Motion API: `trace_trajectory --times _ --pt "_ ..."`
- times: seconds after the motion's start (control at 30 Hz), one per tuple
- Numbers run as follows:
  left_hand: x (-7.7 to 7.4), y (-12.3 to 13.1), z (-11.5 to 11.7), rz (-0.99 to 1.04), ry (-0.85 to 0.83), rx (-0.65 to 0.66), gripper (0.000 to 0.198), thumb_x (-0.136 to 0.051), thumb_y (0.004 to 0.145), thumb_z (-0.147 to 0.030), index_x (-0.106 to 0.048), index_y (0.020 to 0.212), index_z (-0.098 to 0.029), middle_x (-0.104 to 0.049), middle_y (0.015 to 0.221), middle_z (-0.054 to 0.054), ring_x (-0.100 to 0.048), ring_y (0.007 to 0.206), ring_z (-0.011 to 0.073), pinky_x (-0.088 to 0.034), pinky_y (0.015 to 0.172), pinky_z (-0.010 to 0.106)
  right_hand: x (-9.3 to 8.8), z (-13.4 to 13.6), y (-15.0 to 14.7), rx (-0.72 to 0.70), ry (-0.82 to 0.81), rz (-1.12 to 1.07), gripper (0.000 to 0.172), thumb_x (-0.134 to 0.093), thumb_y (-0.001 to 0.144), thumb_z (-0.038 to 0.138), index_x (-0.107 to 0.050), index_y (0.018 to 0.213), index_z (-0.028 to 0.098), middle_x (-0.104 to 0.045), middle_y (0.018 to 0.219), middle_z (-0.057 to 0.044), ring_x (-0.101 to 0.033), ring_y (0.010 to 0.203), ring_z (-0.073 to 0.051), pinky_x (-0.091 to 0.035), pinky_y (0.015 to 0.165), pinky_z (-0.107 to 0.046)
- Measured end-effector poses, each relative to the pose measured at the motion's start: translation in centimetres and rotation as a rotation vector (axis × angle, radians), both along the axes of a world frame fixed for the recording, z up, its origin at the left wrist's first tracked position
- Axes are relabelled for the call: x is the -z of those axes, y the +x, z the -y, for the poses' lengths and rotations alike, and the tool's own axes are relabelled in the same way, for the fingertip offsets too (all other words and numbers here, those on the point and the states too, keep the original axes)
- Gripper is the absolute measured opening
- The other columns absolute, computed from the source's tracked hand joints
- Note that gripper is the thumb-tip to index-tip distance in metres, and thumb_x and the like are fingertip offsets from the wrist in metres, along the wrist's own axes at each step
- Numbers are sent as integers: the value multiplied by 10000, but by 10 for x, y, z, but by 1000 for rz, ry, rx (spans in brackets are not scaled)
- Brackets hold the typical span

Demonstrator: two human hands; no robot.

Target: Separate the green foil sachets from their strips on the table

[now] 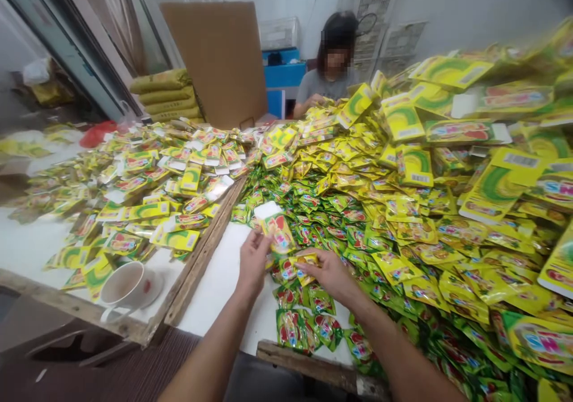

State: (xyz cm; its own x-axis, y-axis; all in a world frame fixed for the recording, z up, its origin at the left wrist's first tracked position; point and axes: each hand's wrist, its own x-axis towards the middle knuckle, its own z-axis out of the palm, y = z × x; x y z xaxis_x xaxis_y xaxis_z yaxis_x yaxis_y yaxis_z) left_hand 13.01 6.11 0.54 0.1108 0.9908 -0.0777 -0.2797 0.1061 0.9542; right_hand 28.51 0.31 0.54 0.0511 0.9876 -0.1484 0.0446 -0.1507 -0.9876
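My left hand grips a small printed box, with its white flap standing open at the top. Close beside it, my right hand pinches a yellow sachet between thumb and fingers, just below the box. Under and around both hands lie green sachets with red fruit pictures, some set on the white table top. To the right, a heap of yellow sachets adjoins the green ones.
Flattish yellow boxes are piled high at the right. On the left table, filled-looking boxes lie in a heap near a white mug. Wooden edging divides the tables. A person sits at the back by a cardboard sheet.
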Motion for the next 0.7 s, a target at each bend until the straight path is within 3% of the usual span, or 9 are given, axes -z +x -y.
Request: trace_trajectory --times 0.07,0.13,0.2,0.33,0.47,0.57,0.7 --pt "-1 -13 -6 -188 97 73 336 -678 696 -393 -608 938 -171 -678 840 27 -616 727 155 -465 635 236 -1 -1 7 121 56 15 334 -680 677 449 -656 855 167 -654 713 -22 -586 613 -161 -492 581 -286" --pt "-1 -23 -5 -372 150 239 314 -679 692 -387 -653 911 -163 -677 829 30 -601 723 162 -457 637 237 -2 -4 14 313 153 18 338 -657 702 451 -633 885 168 -655 763 -32 -590 668 -168 -487 623 -287" --pt "0 -29 1 -476 172 378 304 -669 704 -384 -682 916 -167 -676 829 31 -592 745 174 -453 648 240 -2 -5 19 419 211 123 317 -633 725 441 -629 890 170 -654 779 -38 -584 687 -172 -474 635 -284" --pt "2 -26 12 -505 186 466 289 -603 768 -392 -687 939 -176 -664 852 42 -582 824 193 -456 690 246 -4 -5 23 235 177 366 260 -597 747 390 -656 874 171 -668 785 -44 -585 658 -179 -450 587 -275" --pt "3 -23 16 -472 129 532 295 -582 782 -411 -690 920 -174 -660 803 35 -582 737 172 -455 644 239 -5 -3 24 31 204 467 193 -578 767 344 -676 835 192 -675 768 -31 -598 684 -186 -446 633 -287" --pt "6 -21 18 -434 79 553 307 -600 765 -422 -693 926 -178 -674 801 31 -596 721 173 -467 642 247 -4 -4 22 23 258 477 144 -615 740 316 -672 798 197 -669 831 -30 -600 789 -196 -441 726 -299" --pt "11 -14 20 -386 -6 506 344 -695 676 -419 -705 919 -176 -687 761 34 -618 725 199 -489 645 271 1 -6 13 136 213 428 156 -627 728 329 -633 791 186 -634 763 -10 -577 729 -176 -436 678 -278"
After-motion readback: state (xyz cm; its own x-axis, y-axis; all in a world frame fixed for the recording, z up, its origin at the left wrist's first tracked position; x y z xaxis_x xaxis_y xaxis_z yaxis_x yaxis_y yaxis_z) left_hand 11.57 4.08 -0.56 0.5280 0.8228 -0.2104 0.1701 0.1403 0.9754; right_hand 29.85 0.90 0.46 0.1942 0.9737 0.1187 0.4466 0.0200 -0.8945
